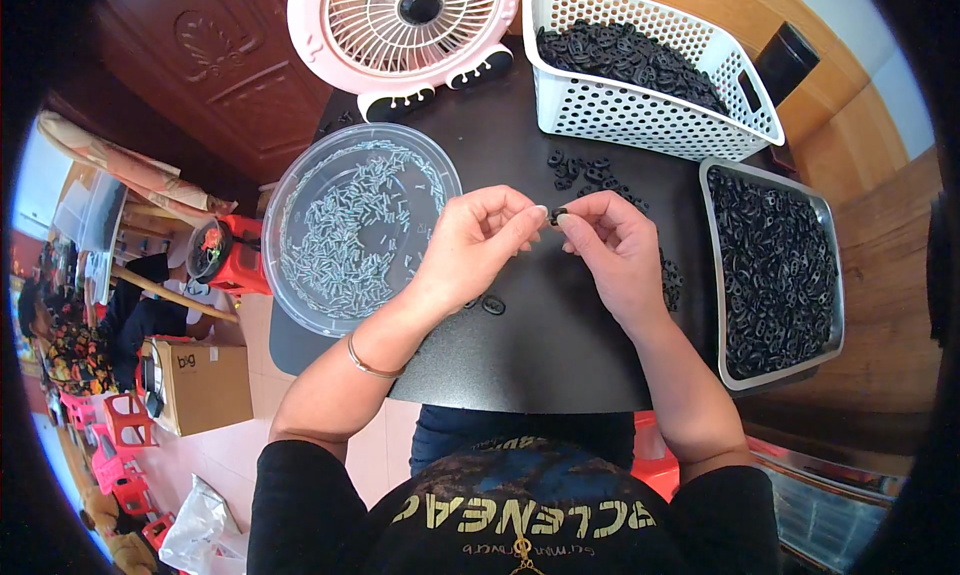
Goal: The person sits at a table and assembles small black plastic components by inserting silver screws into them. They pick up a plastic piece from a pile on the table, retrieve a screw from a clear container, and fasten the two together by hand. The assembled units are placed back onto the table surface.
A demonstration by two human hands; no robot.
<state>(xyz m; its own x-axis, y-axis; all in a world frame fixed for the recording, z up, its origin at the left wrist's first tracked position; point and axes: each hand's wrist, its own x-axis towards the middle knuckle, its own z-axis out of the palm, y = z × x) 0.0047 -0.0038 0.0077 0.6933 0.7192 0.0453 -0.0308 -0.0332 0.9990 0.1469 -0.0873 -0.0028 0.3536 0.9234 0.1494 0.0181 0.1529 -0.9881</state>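
Over the middle of the black table (pixel 540 365), my two hands meet fingertip to fingertip. My right hand (pixel 618 253) pinches a small black plastic piece (pixel 556 216) between thumb and index finger. Close against that piece, the thumb and fingers of my left hand (pixel 478 237) are pressed together; whatever they hold is hidden. Left of my left hand stands a round clear tub (pixel 275 245) with many small silvery pins (pixel 345 237). Beyond and beside my right hand lie loose small black pieces (pixel 600 172). Below my left hand are a few black oval rings (pixel 492 304).
A metal tray (pixel 780 377) heaped with black oval links (pixel 775 275) stands at the right. Behind it is a white perforated basket (pixel 650 130) of black pieces. A pink fan (pixel 400 75) stands at the back left, a black cylinder (pixel 787 60) at the back right.
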